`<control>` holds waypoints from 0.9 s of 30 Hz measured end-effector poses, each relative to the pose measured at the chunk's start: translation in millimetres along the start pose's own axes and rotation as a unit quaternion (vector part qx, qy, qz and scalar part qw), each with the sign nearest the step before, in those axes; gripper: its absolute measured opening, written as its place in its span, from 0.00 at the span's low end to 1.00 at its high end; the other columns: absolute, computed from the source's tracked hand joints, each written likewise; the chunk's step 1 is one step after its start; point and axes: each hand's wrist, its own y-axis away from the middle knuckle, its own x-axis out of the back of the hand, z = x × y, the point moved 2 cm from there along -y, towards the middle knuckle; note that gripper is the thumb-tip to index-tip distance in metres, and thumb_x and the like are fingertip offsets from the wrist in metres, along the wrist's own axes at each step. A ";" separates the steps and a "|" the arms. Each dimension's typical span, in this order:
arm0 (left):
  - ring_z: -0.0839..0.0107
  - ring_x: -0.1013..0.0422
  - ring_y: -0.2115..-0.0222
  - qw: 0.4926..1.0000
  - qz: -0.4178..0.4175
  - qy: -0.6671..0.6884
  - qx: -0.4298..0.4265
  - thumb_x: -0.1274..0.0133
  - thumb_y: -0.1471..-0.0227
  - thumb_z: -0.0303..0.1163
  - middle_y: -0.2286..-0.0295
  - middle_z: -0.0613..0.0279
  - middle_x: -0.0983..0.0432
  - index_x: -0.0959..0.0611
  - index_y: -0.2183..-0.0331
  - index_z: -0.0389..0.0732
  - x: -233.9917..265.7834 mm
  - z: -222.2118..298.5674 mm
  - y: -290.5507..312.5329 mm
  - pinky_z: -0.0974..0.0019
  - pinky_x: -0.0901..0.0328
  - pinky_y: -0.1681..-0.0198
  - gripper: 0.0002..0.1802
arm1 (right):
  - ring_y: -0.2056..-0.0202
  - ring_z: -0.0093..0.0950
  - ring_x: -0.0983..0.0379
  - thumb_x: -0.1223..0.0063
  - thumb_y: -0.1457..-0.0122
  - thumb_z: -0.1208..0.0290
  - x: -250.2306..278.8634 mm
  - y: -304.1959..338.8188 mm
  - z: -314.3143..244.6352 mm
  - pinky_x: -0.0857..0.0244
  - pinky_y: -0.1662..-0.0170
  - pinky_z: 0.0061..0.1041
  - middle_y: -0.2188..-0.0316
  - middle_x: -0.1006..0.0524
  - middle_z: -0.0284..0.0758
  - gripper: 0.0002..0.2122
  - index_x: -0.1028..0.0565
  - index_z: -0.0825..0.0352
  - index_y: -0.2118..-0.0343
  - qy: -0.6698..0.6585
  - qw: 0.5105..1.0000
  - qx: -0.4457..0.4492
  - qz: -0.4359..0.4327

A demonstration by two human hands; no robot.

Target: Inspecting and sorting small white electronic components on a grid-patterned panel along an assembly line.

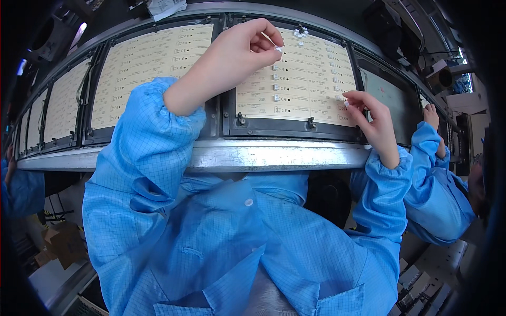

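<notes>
A cream circuit board panel [311,79] lies in a dark frame on the conveyor straight ahead. My left hand [237,52] reaches over its upper left part and pinches a small white component [278,49] between thumb and fingers. My right hand [369,118] rests at the panel's lower right corner, fingertips pinching another small white component [346,104]. Columns of small white parts sit on the board, one down the middle [275,83] and one near the right edge [337,79]. A loose heap of white components [301,32] lies at the panel's top edge.
A second cream panel [153,63] sits in the frame to the left, with more panels beyond [63,102]. A metal rail [253,155] runs along the near edge. To the right, another person's hand [431,116] in a blue sleeve touches the line. Cardboard boxes [63,242] stand lower left.
</notes>
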 end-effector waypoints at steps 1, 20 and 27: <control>0.74 0.25 0.66 1.000 0.000 0.002 0.000 0.45 0.45 0.29 0.70 0.61 0.22 0.21 0.61 0.37 0.2 -0.1 0.8 0.70 0.30 0.59 0.09 | 0.67 0.22 0.27 0.47 0.41 0.81 -0.8 0.6 -0.2 0.34 0.63 0.19 0.69 0.23 0.34 0.06 0.24 0.72 0.61 0.028 1.000 0.011 0.005; 0.67 0.31 0.61 0.925 -0.072 -0.331 -0.173 0.43 0.51 0.28 0.72 0.69 0.23 0.15 0.67 0.46 -22.2 18.5 55.4 0.57 0.45 0.51 0.06 | 0.61 0.32 0.24 0.43 0.44 0.81 -8.9 2.9 2.2 0.31 0.57 0.26 0.64 0.22 0.38 0.07 0.22 0.70 0.62 0.133 0.989 0.064 0.012; 0.68 0.32 0.60 0.922 -0.091 -0.337 -0.168 0.42 0.51 0.28 0.69 0.72 0.23 0.16 0.68 0.46 -23.3 15.9 57.1 0.58 0.46 0.50 0.05 | 0.60 0.36 0.26 0.43 0.45 0.80 -9.1 2.1 1.1 0.34 0.55 0.27 0.63 0.23 0.38 0.07 0.21 0.69 0.63 0.148 0.988 0.031 0.009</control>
